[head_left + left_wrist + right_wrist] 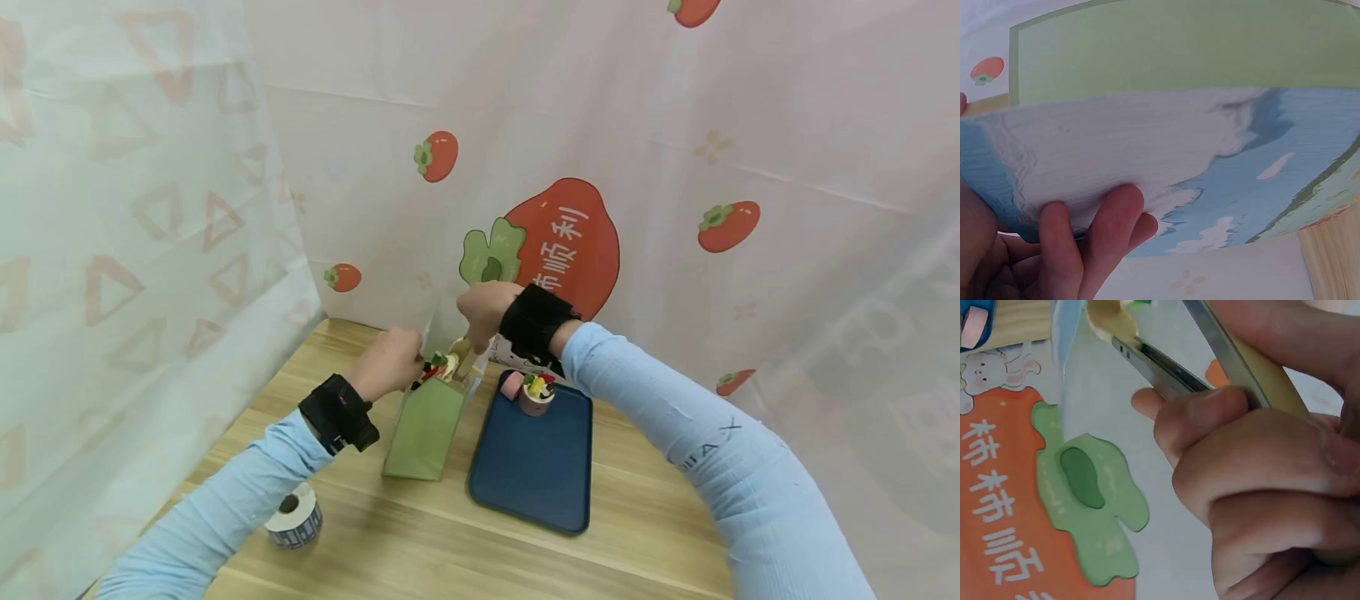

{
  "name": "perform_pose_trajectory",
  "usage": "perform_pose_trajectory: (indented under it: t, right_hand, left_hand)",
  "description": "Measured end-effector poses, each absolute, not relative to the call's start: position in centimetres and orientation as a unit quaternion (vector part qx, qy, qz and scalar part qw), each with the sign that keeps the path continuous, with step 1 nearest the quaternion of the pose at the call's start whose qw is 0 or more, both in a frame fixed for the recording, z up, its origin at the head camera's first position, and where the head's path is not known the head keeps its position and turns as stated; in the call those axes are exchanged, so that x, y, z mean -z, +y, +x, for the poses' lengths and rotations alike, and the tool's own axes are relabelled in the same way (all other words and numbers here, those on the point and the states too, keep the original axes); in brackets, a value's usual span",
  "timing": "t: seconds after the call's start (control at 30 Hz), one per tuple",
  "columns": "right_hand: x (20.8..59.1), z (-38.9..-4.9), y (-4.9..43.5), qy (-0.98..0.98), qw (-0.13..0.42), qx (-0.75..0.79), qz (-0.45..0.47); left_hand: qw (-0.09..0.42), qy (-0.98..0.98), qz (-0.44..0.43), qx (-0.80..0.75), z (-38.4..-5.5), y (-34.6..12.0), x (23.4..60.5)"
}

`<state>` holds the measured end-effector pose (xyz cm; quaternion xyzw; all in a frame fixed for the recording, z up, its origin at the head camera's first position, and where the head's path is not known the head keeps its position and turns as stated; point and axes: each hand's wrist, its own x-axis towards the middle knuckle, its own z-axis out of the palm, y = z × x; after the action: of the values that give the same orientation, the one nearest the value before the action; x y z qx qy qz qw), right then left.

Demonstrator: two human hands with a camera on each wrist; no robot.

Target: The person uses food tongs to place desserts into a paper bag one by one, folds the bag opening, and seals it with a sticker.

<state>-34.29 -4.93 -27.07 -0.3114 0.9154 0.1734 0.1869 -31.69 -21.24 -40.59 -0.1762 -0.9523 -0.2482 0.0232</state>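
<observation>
A green paper bag (423,433) stands on the table, its top spread. At its upper edge my left hand (390,364) grips the bag's side; the left wrist view shows curled fingers (1119,215) against a panel printed with blue sky and white clouds (1210,181). My right hand (489,310) holds metal tongs (1160,369) above the bag's opening. Between the tongs' tips is a tan food piece (1109,317), only partly visible. In the head view, a pastry-like item with cream, red and green toppings (444,365) shows at the bag's mouth, its lower part hidden.
A dark blue tray (528,475) lies right of the bag, carrying a small topped dessert cup (537,400) and a pink piece (512,385). A label roll (295,521) stands at the front left. Behind the table hangs a persimmon-print curtain (645,133).
</observation>
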Motion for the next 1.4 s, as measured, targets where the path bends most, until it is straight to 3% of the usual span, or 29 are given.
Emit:
perform_pose_trajectory:
  t: [0.33, 0.87, 1.1, 1.4]
  right_hand:
    - [29.8, -35.4, -8.3, 0.891, 0.195, -0.242, -0.331]
    - [36.9, -37.6, -6.7, 0.902, 0.201, -0.184, -0.334]
    - [34.5, -36.2, -5.3, 0.9, 0.191, -0.183, -0.347]
    - [29.6, -34.7, -1.7, 0.904, 0.134, -0.113, -0.39]
  left_hand:
    - [0.016, -0.947, -0.183, 0.265, -31.8, -21.1, 40.7]
    - [0.01, -0.959, -0.173, 0.224, -31.8, -21.0, 40.8]
    - [0.03, -0.955, -0.178, 0.234, -31.8, -21.4, 40.6]
    - [0.032, -0.956, -0.165, 0.239, -31.8, -21.6, 40.9]
